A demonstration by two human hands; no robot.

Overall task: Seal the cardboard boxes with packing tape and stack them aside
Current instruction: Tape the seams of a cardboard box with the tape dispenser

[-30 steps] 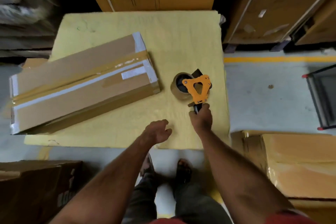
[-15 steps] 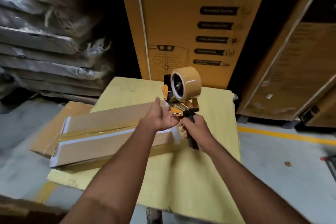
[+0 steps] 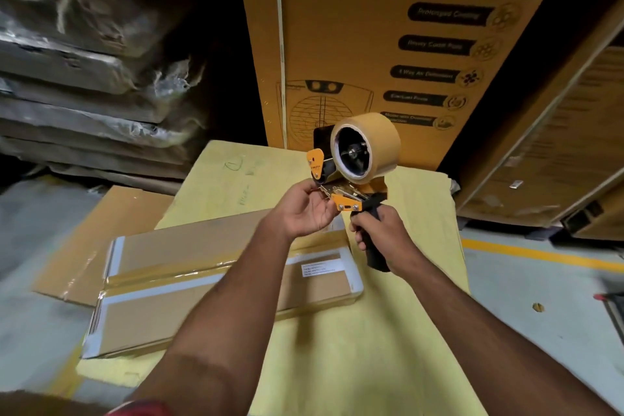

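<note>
An orange tape dispenser [image 3: 354, 176] with a roll of brown packing tape [image 3: 366, 147] is held up above the yellow table [image 3: 354, 348]. My right hand [image 3: 381, 236] grips its black handle. My left hand [image 3: 307, 209] is at the dispenser's front, fingers curled at the tape's end by the cutter. A long flat cardboard box [image 3: 162, 280] with white and brown tape strips and a small label lies on the table's left part, below my left forearm.
A tall printed appliance carton [image 3: 388, 44] stands behind the table. Wrapped stacked goods [image 3: 84, 78] fill the left. More cartons [image 3: 557, 145] stand at the right. A flat cardboard sheet [image 3: 111, 230] lies under the box's far left. Grey floor with a yellow line [image 3: 540, 255] runs on the right.
My right hand lifted the dispenser off the table to chest height. My left hand rose to the dispenser's front and now holds at the tape end. My view tilted upward.
</note>
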